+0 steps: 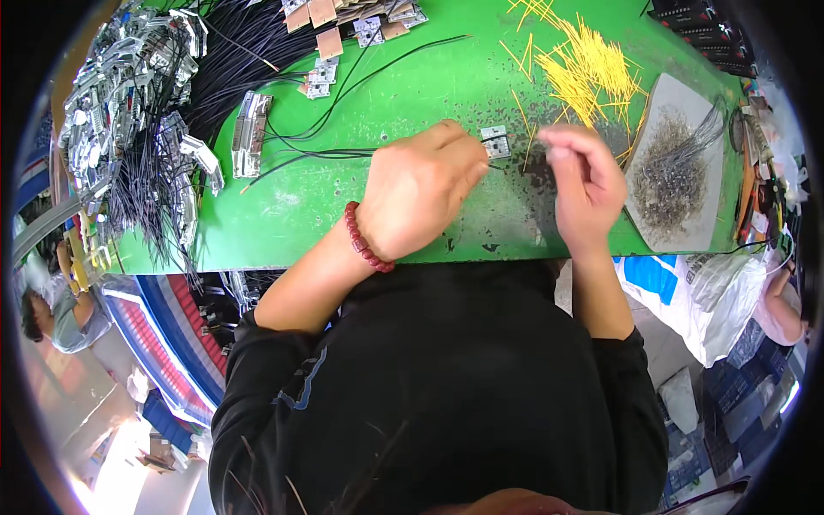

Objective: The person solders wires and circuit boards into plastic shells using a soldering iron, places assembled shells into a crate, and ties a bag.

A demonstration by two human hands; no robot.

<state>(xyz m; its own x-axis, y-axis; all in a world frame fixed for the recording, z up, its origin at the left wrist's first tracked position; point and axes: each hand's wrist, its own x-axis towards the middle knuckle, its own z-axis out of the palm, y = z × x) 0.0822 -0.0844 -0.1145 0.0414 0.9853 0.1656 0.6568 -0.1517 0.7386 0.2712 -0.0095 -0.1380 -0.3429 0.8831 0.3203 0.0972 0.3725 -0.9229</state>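
My left hand (427,184), with a red bead bracelet (365,242) at the wrist, is bent over the table with its fingers curled. Black wires (339,154) run in under it from the left. Just past its fingertips lies a small pale circuit board (495,142); the hand hides how the wires and board meet. To the right of the board, my right hand (588,184) is raised with thumb and forefinger brought close together. Whatever is in that pinch is too small and blurred to name. A thin yellow tube (527,148) lies between the board and this hand.
Yellow tubes (592,73) are heaped at the far right, near a grey tray (699,193) of tiny metal parts and wire leads. Silver metal housings (137,94) with black wires pile up at left; one housing (251,135) lies apart. More boards (323,77) lie at the back.
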